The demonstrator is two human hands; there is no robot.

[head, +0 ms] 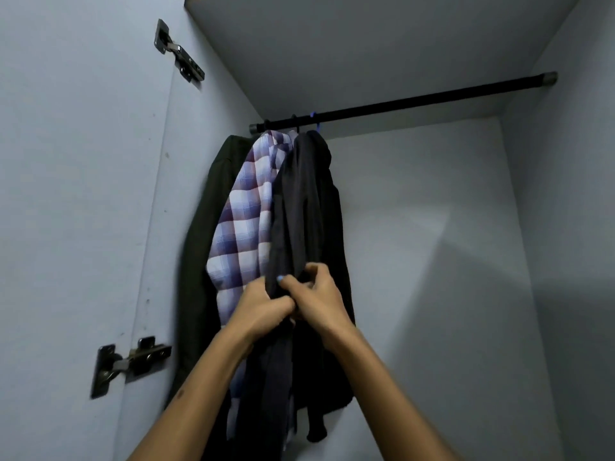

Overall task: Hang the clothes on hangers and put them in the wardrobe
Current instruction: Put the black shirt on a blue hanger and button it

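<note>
Both hands, left (263,307) and right (319,294), touching, pinch dark shirt (299,207) hanging on rod (399,106), right of plaid shirt (246,207).

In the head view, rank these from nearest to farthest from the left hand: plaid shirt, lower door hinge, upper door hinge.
From the left hand:
1. Plaid shirt, touching the hand, just above it.
2. Lower door hinge, lower left, on the door.
3. Upper door hinge, far up at top left.

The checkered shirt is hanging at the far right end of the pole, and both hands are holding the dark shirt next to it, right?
Not quite. The head view shows the checkered shirt hanging near the left end of the pole, not the far right, which is bare. The rest holds: the left hand and right hand both grip the dark shirt next to it.
</note>
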